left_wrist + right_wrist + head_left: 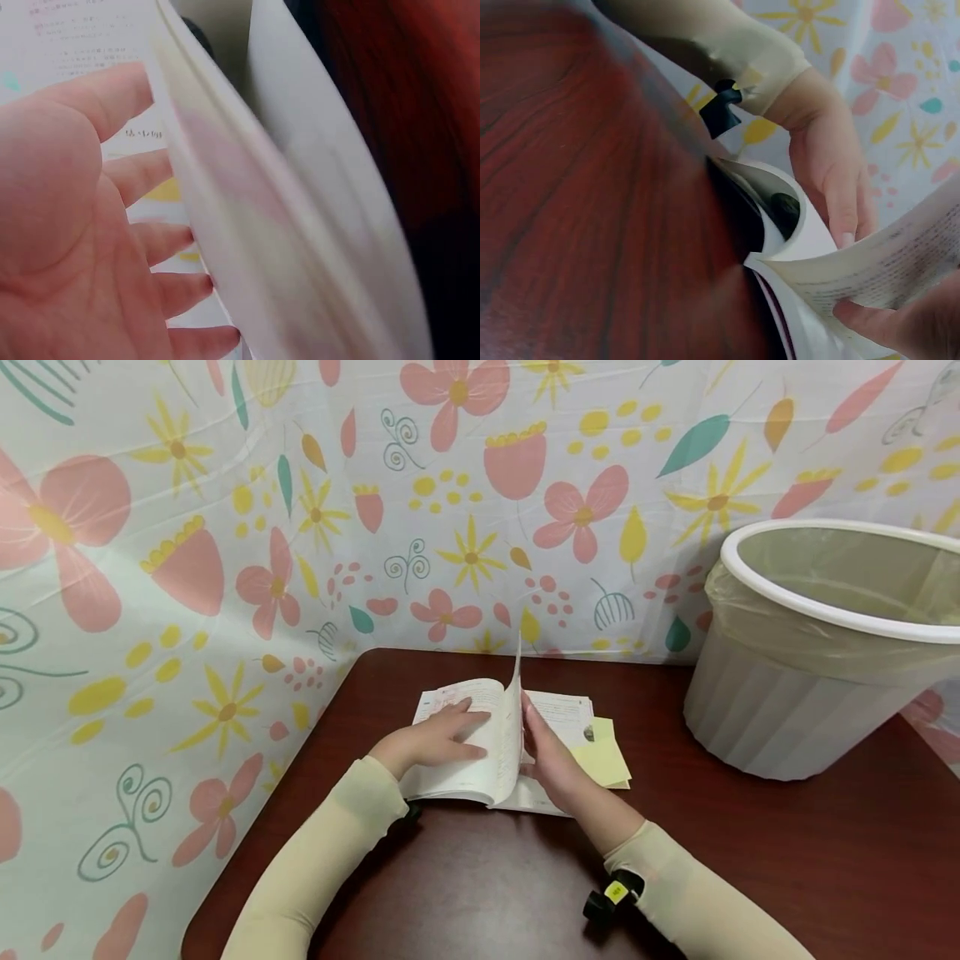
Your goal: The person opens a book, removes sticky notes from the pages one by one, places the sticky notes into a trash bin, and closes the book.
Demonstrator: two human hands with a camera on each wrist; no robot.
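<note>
An open book lies on the table, with one or more pages standing nearly upright near its middle. My left hand rests on the left-hand page with its fingers spread; in the left wrist view the palm and fingers of this hand show beside the raised paper. On the other side, my right hand touches the raised pages with its fingers fairly straight. The right wrist view shows its thumb against the printed side, its other fingers out of sight.
Pale yellow paper sticks out at the right of the book. A grey waste bin with a white rim and a liner stands at the right on the dark red table. Behind and to the left hangs a flowered cloth.
</note>
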